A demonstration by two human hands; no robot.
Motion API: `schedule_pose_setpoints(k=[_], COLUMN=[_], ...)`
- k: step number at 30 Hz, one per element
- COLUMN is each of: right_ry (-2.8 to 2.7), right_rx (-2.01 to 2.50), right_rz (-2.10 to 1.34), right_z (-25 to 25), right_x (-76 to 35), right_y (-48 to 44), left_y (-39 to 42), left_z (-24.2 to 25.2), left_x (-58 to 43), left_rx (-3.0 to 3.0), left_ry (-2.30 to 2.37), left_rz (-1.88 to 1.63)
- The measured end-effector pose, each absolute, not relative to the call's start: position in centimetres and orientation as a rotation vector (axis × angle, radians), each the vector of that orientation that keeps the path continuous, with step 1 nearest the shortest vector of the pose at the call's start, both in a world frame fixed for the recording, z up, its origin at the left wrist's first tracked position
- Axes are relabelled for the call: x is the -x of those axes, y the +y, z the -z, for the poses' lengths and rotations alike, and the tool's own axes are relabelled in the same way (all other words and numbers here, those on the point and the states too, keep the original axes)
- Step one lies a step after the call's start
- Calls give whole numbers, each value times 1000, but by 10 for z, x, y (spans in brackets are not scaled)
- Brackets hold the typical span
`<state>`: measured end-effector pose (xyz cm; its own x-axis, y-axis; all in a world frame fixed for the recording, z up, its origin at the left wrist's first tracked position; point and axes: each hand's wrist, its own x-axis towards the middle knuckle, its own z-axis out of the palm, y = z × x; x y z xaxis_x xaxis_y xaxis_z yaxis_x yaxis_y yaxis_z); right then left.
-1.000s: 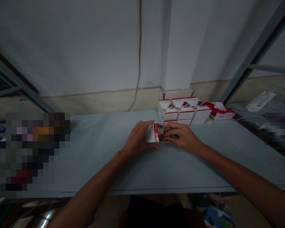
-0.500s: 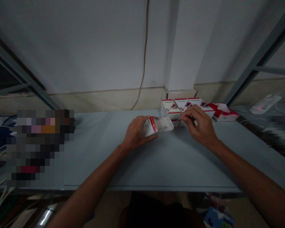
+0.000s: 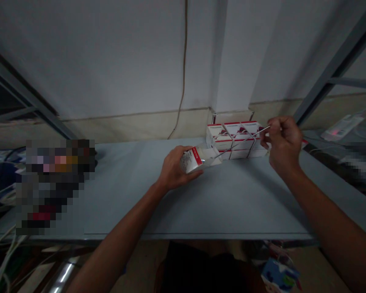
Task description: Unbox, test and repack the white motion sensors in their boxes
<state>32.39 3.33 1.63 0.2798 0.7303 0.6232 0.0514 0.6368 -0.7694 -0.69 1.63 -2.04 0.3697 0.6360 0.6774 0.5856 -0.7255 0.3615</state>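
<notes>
White plaster wall point(image 3: 110, 61) with a brown cable point(image 3: 183, 69) running down it rises behind a pale blue-grey bench point(image 3: 247, 203); one grey metal shelf upright point(image 3: 338, 65) stands at the far right.

One white-and-red carton point(image 3: 191, 160) sits in the left hand point(image 3: 172, 171), its fingers wrapped closely around it, with clear plastic wrapping point(image 3: 209, 160) at the end beyond the fingertips. What is inside can't be seen. Just past those fingers, on the bench, stands a stack of white-and-red cartons point(image 3: 219, 140): three across, at least two layers, with two thin bands point(image 3: 250, 142) around them. A thin silvery strand point(image 3: 244, 140) stretches from the held carton across the stack to the right hand point(image 3: 283, 142) — its fingers are pinched narrow on the strand, just beyond the stack's right end.
</notes>
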Motion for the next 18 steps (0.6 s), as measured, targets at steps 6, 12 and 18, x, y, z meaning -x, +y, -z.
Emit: schedule_pose_setpoints(k=[6, 12, 18], right_ry=[-1404, -1383, -1018], right_rx=[707, 768, 537], right_rz=[-1163, -965, -725], right_z=[2, 9, -30], right_x=[-271, -255, -305], right_y=[9, -2, 18], left_y=[11, 2, 3], left_z=[21, 17, 15], left_x=[2, -10, -2], left_rx=[-2459, -2435, -2537], left_ry=[1168, 1080, 1074], left_rz=[-1353, -1306, -1060])
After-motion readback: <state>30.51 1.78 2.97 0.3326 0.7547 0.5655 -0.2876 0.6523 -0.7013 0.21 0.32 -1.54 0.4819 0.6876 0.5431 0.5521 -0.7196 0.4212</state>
